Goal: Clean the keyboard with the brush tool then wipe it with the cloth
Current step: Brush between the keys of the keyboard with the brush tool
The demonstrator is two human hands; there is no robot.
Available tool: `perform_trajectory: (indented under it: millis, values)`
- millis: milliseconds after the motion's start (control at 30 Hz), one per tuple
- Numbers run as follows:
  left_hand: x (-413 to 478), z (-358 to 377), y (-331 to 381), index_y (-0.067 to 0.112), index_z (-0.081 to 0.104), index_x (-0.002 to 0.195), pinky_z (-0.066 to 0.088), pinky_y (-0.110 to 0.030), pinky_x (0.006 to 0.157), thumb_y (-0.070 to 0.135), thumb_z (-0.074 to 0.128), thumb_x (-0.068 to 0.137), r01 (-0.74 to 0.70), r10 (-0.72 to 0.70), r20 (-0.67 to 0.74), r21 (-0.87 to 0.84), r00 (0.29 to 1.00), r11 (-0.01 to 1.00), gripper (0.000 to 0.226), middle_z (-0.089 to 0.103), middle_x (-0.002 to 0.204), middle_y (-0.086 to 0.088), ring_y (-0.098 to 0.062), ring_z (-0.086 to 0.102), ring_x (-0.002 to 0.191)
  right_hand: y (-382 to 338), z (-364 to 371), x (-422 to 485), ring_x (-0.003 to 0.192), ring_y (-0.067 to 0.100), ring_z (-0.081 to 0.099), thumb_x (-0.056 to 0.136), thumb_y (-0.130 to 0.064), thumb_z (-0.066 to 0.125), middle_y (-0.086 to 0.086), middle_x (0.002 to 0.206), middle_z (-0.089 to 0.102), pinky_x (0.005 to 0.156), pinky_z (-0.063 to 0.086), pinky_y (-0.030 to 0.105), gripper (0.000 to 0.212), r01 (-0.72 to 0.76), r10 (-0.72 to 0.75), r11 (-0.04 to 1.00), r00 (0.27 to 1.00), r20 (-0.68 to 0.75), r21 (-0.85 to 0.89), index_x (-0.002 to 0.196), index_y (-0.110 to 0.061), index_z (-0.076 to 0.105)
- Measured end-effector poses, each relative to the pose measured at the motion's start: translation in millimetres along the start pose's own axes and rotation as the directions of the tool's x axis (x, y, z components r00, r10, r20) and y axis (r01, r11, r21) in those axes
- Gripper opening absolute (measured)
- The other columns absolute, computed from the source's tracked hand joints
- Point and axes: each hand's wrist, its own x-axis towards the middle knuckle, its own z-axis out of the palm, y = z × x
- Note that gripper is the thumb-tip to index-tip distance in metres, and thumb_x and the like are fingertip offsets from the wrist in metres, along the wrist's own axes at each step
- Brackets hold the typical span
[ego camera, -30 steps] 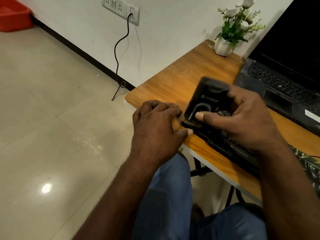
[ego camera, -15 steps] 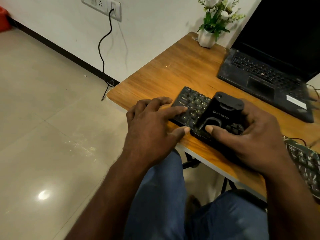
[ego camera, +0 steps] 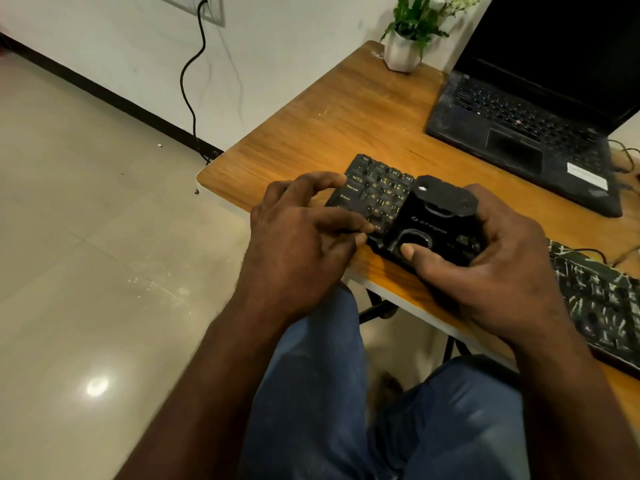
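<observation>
Keyboard lies at the near left corner of the wooden desk, its left end showing, the rest under our hands. Right hand clamped round the black brush tool, thumb on its near face, tool pressed flat on the keys. Left hand rests fingers together on the keyboard's left edge, steadying it, not closed round anything.

We judge the tool rigid, light, smooth plastic: best held by its sides, as now. The keyboard looks stiff and light enough to slide on the desk, so pin its edge. Cloth not in view. Laptop well apart, behind.
</observation>
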Motion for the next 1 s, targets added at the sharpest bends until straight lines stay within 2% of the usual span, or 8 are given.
perform_trajectory:
  millis: [167, 300, 467, 567, 633, 767, 900, 1000]
  values:
    - [0, 1, 0, 0.046, 0.077, 0.100, 0.038, -0.052, 0.104, 0.048, 0.064, 0.083, -0.006, 0.006, -0.001, -0.008, 1.000, 1.000, 0.022, 0.051, 0.142, 0.020, -0.016, 0.039, 0.133, 2, -12, -10, 0.104, 0.005, 0.071, 0.074, -0.048, 0.078, -0.017, 0.108, 0.071, 0.077, 0.061, 0.023, 0.050, -0.040, 0.043, 0.996, 0.998, -0.036, 0.077, 0.116, -0.027, 0.063]
    - [0, 1, 0, 0.048, 0.073, 0.100, 0.033, -0.045, 0.103, 0.045, 0.066, 0.084, 0.029, -0.029, 0.027, 0.002, 0.999, 1.000, 0.018, 0.051, 0.140, 0.021, -0.015, 0.038, 0.133, -5, 8, -2, 0.101, 0.009, 0.069, 0.080, -0.040, 0.081, -0.011, 0.106, 0.070, 0.077, 0.060, 0.036, 0.043, 0.019, -0.020, 0.999, 0.999, -0.039, -0.029, 0.117, -0.024, 0.066]
    - [0, 2, 1, 0.050, 0.073, 0.101, 0.031, -0.044, 0.105, 0.043, 0.065, 0.085, 0.044, -0.044, 0.042, 0.006, 0.998, 0.999, 0.019, 0.047, 0.144, 0.019, -0.014, 0.037, 0.132, -2, 7, -7, 0.091, 0.015, 0.066, 0.081, -0.032, 0.080, -0.003, 0.099, 0.069, 0.070, 0.054, 0.034, 0.034, 0.110, -0.114, 0.986, 0.993, -0.022, -0.127, 0.110, -0.020, 0.066]
    - [0, 1, 1, 0.048, 0.074, 0.102, 0.029, -0.040, 0.105, 0.040, 0.070, 0.086, 0.048, -0.047, 0.039, -0.012, 0.998, 0.999, 0.019, 0.046, 0.145, 0.019, -0.013, 0.037, 0.131, 3, -13, -25, 0.097, 0.002, 0.064, 0.079, -0.042, 0.075, -0.012, 0.105, 0.067, 0.073, 0.054, 0.018, 0.040, 0.086, -0.094, 0.985, 0.995, -0.043, -0.148, 0.114, -0.028, 0.061]
    - [1, 2, 2, 0.048, 0.073, 0.101, 0.028, -0.039, 0.103, 0.041, 0.068, 0.084, 0.055, -0.054, 0.028, -0.017, 0.998, 0.998, 0.019, 0.046, 0.145, 0.019, -0.013, 0.037, 0.131, 2, -23, -33, 0.100, 0.000, 0.063, 0.080, -0.046, 0.072, -0.009, 0.104, 0.066, 0.074, 0.051, 0.011, 0.045, 0.061, -0.082, 0.982, 0.990, -0.115, -0.178, 0.117, -0.025, 0.060]
    - [1, 2, 3, 0.049, 0.072, 0.103, 0.026, -0.038, 0.103, 0.031, 0.067, 0.083, 0.064, -0.064, 0.053, -0.003, 0.997, 0.998, 0.027, 0.042, 0.147, 0.020, -0.014, 0.034, 0.133, -7, -21, -36, 0.094, 0.003, 0.066, 0.081, -0.039, 0.077, -0.010, 0.104, 0.066, 0.071, 0.052, 0.014, 0.042, 0.132, -0.152, 0.977, 0.982, -0.113, -0.166, 0.116, -0.022, 0.060]
    - [0, 0, 4, 0.051, 0.071, 0.104, 0.024, -0.037, 0.104, 0.022, 0.070, 0.085, 0.078, -0.078, 0.078, 0.009, 0.994, 0.997, 0.035, 0.039, 0.149, 0.021, -0.011, 0.030, 0.135, -2, -3, -26, 0.087, 0.013, 0.064, 0.078, -0.027, 0.081, 0.000, 0.098, 0.067, 0.069, 0.052, 0.027, 0.038, 0.160, -0.175, 0.962, 0.983, -0.053, -0.221, 0.111, -0.016, 0.066]
    - [1, -1, 5, 0.054, 0.068, 0.102, 0.022, -0.034, 0.105, 0.023, 0.070, 0.087, 0.077, -0.078, 0.089, 0.018, 0.993, 0.997, 0.034, 0.039, 0.149, 0.021, -0.012, 0.030, 0.137, 2, 9, -20, 0.086, 0.018, 0.067, 0.080, -0.025, 0.087, 0.003, 0.098, 0.069, 0.069, 0.052, 0.023, 0.041, 0.155, -0.177, 0.960, 0.981, -0.074, -0.233, 0.112, -0.011, 0.067]
